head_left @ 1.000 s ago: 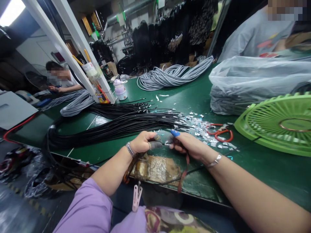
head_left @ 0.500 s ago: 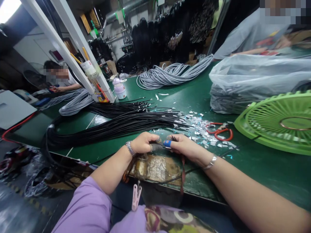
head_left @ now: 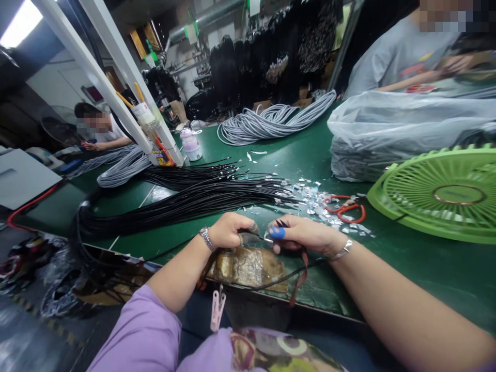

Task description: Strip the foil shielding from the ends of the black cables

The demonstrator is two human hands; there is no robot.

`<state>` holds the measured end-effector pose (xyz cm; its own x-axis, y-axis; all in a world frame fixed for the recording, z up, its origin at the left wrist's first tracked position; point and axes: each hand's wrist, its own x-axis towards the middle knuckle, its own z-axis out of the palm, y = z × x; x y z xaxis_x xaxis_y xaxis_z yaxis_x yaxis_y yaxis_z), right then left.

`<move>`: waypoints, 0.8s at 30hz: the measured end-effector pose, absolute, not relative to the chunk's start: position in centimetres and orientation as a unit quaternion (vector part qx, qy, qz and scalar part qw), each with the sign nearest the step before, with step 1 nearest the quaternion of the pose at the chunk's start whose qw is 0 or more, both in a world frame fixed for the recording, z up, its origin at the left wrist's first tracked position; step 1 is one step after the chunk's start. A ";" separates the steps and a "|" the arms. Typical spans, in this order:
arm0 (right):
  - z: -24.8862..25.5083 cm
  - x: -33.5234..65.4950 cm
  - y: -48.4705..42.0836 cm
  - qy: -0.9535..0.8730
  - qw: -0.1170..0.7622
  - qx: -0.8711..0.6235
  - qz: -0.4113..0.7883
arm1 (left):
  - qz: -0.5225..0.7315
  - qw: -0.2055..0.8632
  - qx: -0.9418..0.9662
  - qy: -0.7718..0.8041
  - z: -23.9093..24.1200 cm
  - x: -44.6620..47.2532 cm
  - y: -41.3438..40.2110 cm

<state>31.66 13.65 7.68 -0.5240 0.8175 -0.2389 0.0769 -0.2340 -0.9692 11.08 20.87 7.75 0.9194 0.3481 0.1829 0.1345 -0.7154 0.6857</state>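
Above the front edge of the green table, my left hand [head_left: 231,230] is closed in a pinch, with a black cable [head_left: 176,250] running up to it from the left. My right hand [head_left: 306,232], with blue tape round a fingertip, is closed a short gap away. A small whitish piece [head_left: 267,238] shows at its fingertips. Dark pointed tips stick up above its fingers, and a reddish strap [head_left: 300,281] hangs below; what it grips is mostly hidden. Under my hands lies a tape-covered brown block [head_left: 248,266]. Another stretch of black cable crosses its front.
Behind my hands lies a bundle of black cables [head_left: 186,203], beside white and blue scraps [head_left: 310,199] and red-handled scissors [head_left: 351,211]. A green fan [head_left: 437,194] and a plastic bag [head_left: 387,124] stand right. Grey cable coils [head_left: 271,124] lie farther back. Two people sit beyond.
My right hand has moved slightly right, away from my left hand, and the gap between their fingertips has widened. The reddish strap has swung right. My left hand has hardly moved.
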 end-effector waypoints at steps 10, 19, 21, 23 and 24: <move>6.2 30.5 14.5 -0.536 0.373 -0.556 0.514 | 0.138 0.390 0.901 0.135 7.7 11.1 21.0; 5.8 31.1 15.0 -0.616 0.298 -0.569 0.455 | 0.327 0.434 0.795 0.270 10.3 7.1 17.6; 5.9 31.0 14.7 -0.682 0.288 -0.539 0.402 | 0.359 0.419 0.780 0.296 10.6 4.2 15.3; 6.0 30.8 14.4 -0.711 0.317 -0.523 0.347 | 0.386 0.415 0.752 0.336 9.8 1.3 12.4; 6.2 30.6 14.1 -0.713 0.336 -0.525 0.322 | 0.393 0.426 0.731 0.360 9.1 0.0 10.8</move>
